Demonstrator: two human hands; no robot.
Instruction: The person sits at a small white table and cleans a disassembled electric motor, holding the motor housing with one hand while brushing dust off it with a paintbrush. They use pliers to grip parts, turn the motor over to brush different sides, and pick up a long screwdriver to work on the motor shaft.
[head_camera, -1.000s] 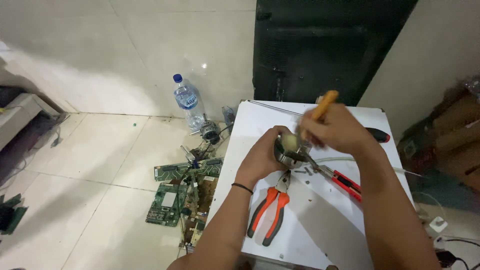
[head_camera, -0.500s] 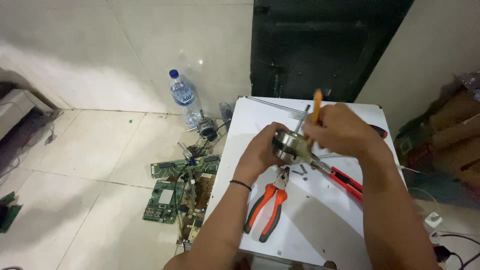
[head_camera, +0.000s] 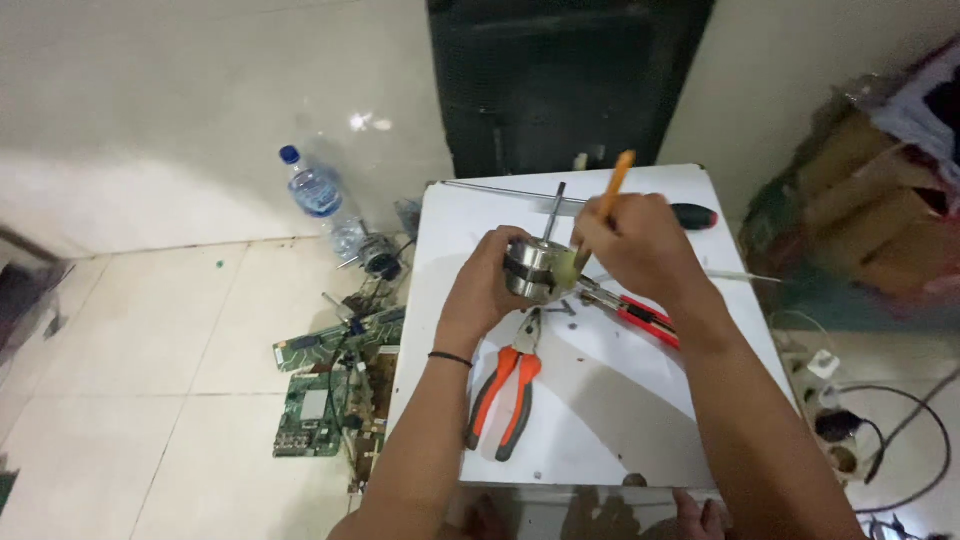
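Note:
A small silver motor (head_camera: 535, 268) with a thin shaft pointing up is gripped by my left hand (head_camera: 490, 285) above the white table (head_camera: 600, 420). My right hand (head_camera: 635, 248) holds an orange-handled tool (head_camera: 614, 182) upright, its lower end at the motor's right side. Orange-handled pliers (head_camera: 505, 392) lie on the table below my left hand. A red-handled tool (head_camera: 640, 318) lies under my right wrist.
A black-and-red screwdriver (head_camera: 693, 214) and a thin metal rod (head_camera: 500, 190) lie at the table's far edge. On the tiled floor to the left are a plastic water bottle (head_camera: 312, 190), green circuit boards (head_camera: 320, 400) and another small motor (head_camera: 378, 260). Cardboard boxes (head_camera: 870, 220) and cables (head_camera: 890, 430) lie to the right.
Both hands with the motor and the orange-handled tool have shifted slightly up the table; the motor now shows its shaft pointing up.

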